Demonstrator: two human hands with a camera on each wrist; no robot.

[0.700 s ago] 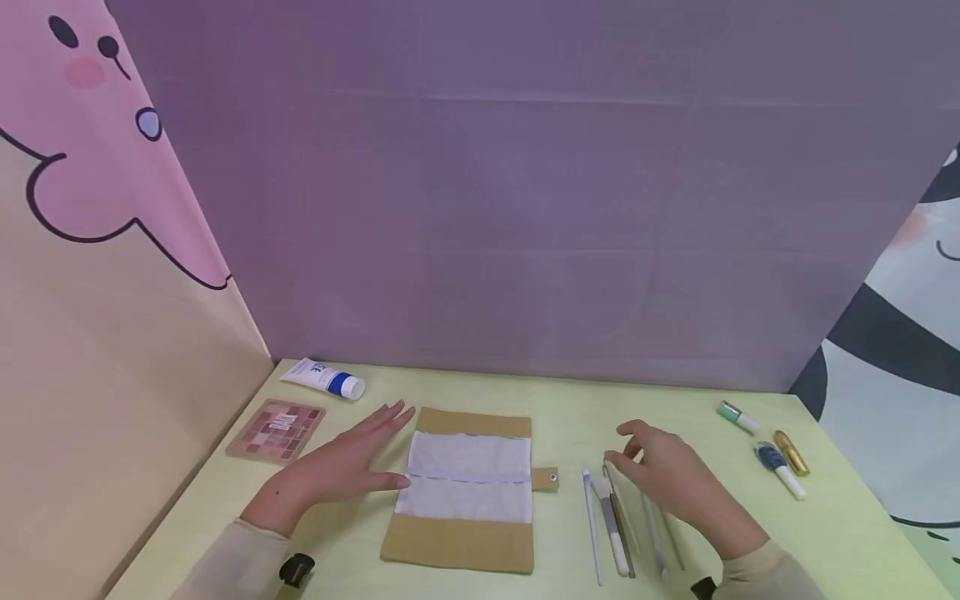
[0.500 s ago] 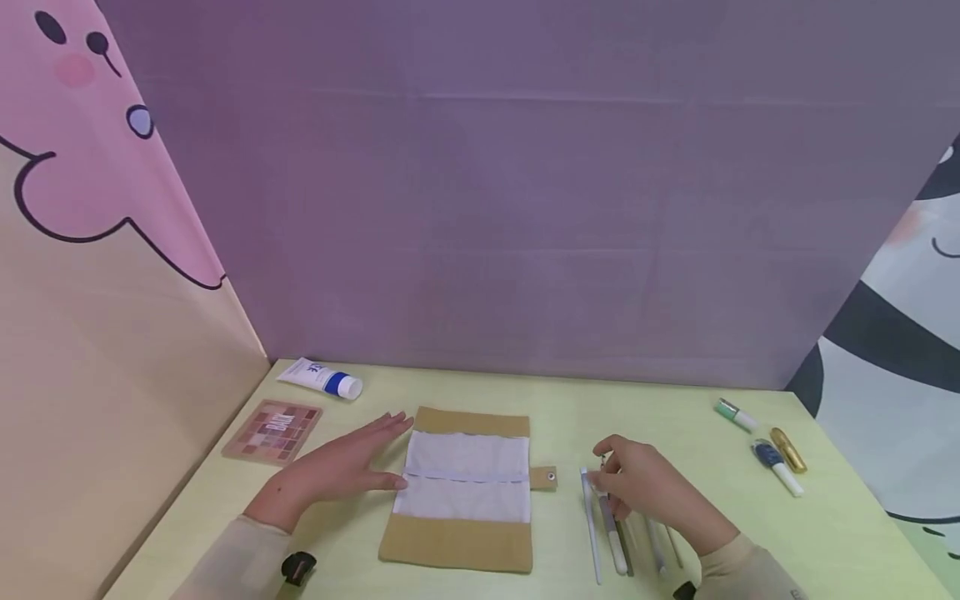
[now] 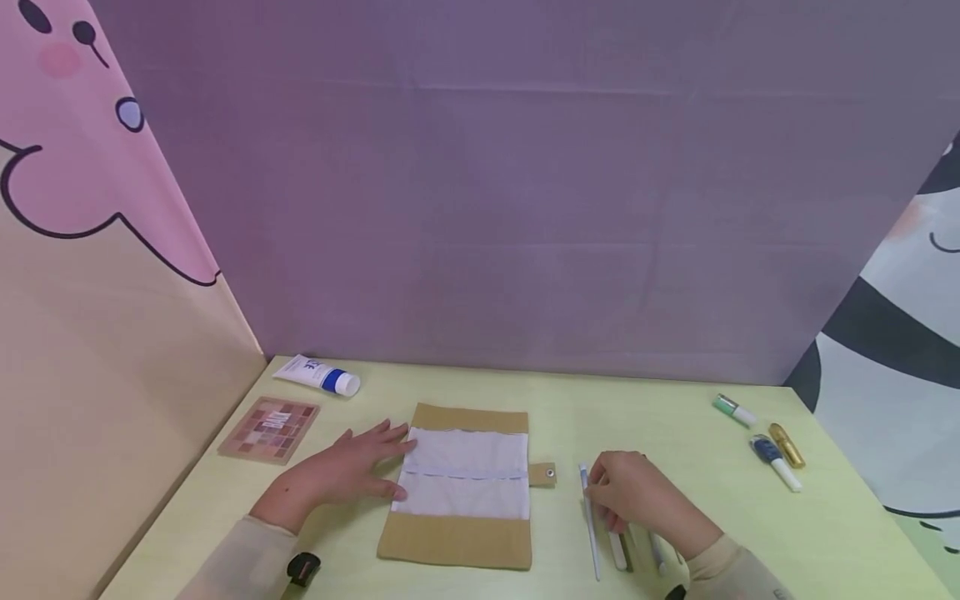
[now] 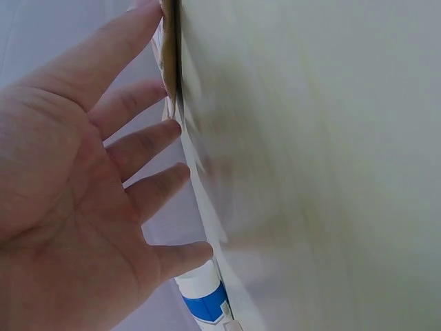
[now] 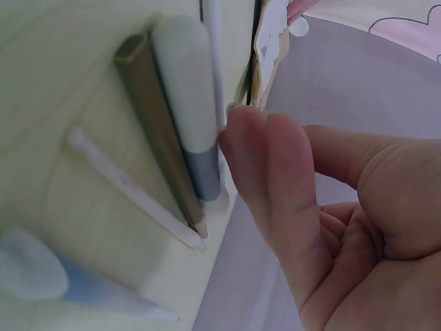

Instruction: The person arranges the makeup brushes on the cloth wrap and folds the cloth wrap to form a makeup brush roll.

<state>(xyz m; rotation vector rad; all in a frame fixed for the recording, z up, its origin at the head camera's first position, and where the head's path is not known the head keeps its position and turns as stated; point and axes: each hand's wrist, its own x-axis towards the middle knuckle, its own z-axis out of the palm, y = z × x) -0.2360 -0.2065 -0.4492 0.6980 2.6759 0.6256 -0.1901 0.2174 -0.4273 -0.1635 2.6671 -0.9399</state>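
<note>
A tan fabric roll-up pouch lies unfolded, its white inner pocket facing up and a snap tab pointing right. My left hand spreads its fingers at the pouch's left edge, fingertips right at the border. My right hand is bent down over several slim tools, thumb and fingertips right at a thin white stick; I cannot tell whether they pinch it. Beside those fingers in the right wrist view are a thick brush with a white handle, a brown pencil-like stick and a thin pale stick.
At the back left are a white and blue squeeze tube and a makeup palette. On the right lie a green and white bottle, a gold tube and a dark blue bottle with a white cap. A purple backdrop stands behind.
My right hand has moved left and lower, from above the middle tools to the thin white stick. The left hand's fingers have shifted slightly onto the pouch's edge.
</note>
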